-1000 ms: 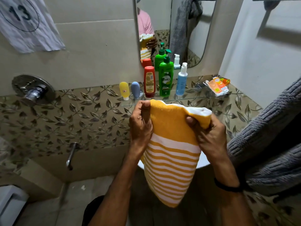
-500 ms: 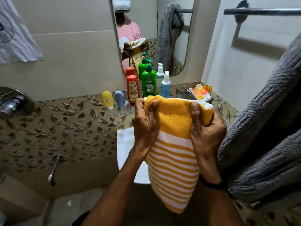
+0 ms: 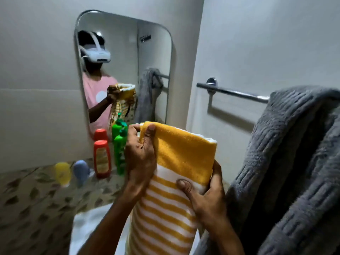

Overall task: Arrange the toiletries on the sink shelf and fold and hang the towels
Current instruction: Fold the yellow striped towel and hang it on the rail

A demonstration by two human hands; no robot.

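A folded yellow towel with white stripes (image 3: 176, 173) hangs between both hands in front of me. My left hand (image 3: 140, 155) grips its top left corner. My right hand (image 3: 204, 197) holds its right edge lower down, thumb pressed on the front. A grey towel (image 3: 294, 162) is draped over the chrome towel bar (image 3: 233, 92) on the right wall. On the shelf stand a red bottle (image 3: 101, 159), a green pump bottle (image 3: 119, 153), a yellow tube (image 3: 62, 173) and a blue tube (image 3: 81, 171).
A mirror (image 3: 152, 57) on the back wall reflects a person wearing a headset and the towels. The white sink (image 3: 86, 229) sits below my arms. Leaf-patterned tiles (image 3: 27, 208) cover the lower wall.
The view has tilted up and to the right, bringing the mirror and towel bar into sight. My hands have raised the yellow towel; my right hand has slid lower down its right edge.
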